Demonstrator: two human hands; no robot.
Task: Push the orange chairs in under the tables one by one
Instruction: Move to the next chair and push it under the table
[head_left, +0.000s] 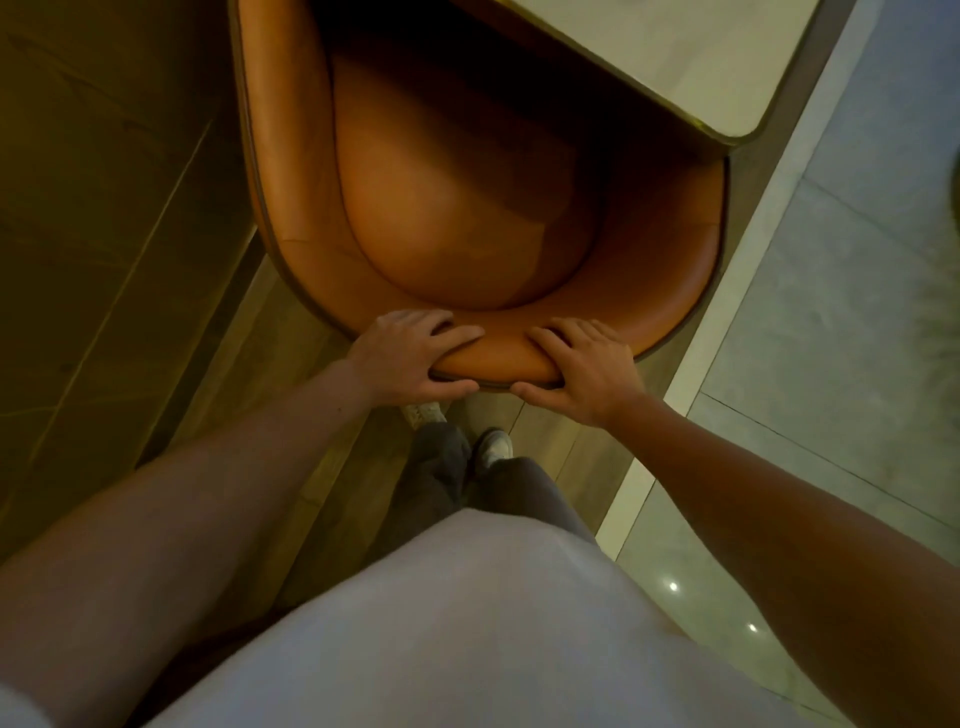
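An orange leather chair (457, 208) with a curved shell back fills the upper middle of the head view, seen from above and behind. Its front part lies under the pale table top (675, 57) with a gold rim at the upper right. My left hand (410, 358) grips the top edge of the backrest, fingers over the inside and thumb on the outside. My right hand (576, 369) grips the same edge just to the right, a short gap between the two hands.
Wood-look flooring and a dark wooden panel (93, 208) run along the left of the chair. Pale glossy tiles (831, 338) cover the floor on the right. My legs and white shoes (493, 447) stand directly behind the chair.
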